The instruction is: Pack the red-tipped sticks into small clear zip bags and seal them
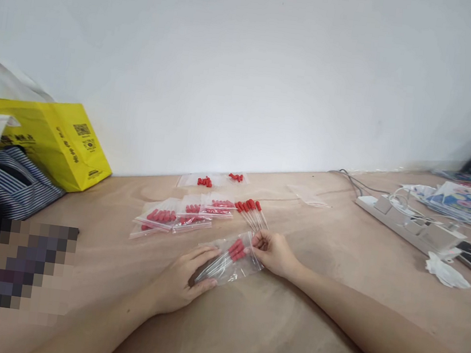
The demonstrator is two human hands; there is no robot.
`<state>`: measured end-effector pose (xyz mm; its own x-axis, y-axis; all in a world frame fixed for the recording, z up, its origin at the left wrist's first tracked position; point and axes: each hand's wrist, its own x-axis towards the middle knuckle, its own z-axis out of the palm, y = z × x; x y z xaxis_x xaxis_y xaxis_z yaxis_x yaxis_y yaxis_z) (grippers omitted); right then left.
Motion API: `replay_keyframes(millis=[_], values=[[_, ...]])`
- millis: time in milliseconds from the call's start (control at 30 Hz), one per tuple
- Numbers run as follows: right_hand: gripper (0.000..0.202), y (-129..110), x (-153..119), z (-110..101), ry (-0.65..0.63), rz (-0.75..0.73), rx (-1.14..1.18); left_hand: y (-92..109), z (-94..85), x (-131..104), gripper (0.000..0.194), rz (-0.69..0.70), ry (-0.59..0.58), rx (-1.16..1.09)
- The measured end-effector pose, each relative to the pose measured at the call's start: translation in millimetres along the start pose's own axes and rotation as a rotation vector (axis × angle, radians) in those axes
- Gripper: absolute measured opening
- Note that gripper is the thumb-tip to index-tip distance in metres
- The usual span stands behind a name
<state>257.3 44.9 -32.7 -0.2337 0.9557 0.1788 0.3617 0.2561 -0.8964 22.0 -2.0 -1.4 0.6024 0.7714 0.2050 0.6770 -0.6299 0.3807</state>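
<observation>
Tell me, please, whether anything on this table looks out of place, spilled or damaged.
One thing looks mildly odd: a crumpled white tissue, or something like it, lies beside the power strip, loose among plugs and cables. Otherwise, nothing appears spilled or visibly damaged; the red-ended rods beyond the right hand lie loosely fanned.

Yellow box-shaped carrier bag with white handles [48, 146]: front panel bears large dark characters [17, 138], partly covered; side panel bears a square black QR-type code [81, 129], a small dark emblem [89, 144] below it, slanting dark lettering [68, 144] and a small printed block [96, 172]. Wording illegible.
</observation>
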Motion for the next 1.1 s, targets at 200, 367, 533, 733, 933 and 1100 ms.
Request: replay_keyframes(millis=[200, 367, 533, 733, 933, 1100], values=[[0.012, -3.5, -2.1, -10.2, -0.186, -0.170, -0.164, 2.6, -1.4, -0.6, 0.046, -0.031, 0.027, -0.005], [0.016, 5.2, 36.2, -34.0, -0.065, -0.016, -0.068, 1.1, -0.8, -1.1, 0.044, -0.023, 0.008, -0.015], [0.019, 7.2, 97.4, -38.0, 0.296, 0.147, -0.260, -2.0, 0.7, -2.7, 0.045, -0.015, 0.016, -0.017], [0.016, 3.3, 132.0, -19.0, 0.296, 0.237, -0.306, 0.7, -1.7, -3.0, 0.044, -0.030, -0.008, -0.011], [0.011, -5.0, 131.0, -26.8, 0.295, 0.273, -0.213, 0.1, -1.4, -3.4, 0.045, -0.017, -0.013, -0.013], [0.014, -16.4, 98.6, -55.1, 0.282, 0.186, -0.038, -0.1, -1.1, -2.7, 0.044, -0.016, 0.000, -0.022]])
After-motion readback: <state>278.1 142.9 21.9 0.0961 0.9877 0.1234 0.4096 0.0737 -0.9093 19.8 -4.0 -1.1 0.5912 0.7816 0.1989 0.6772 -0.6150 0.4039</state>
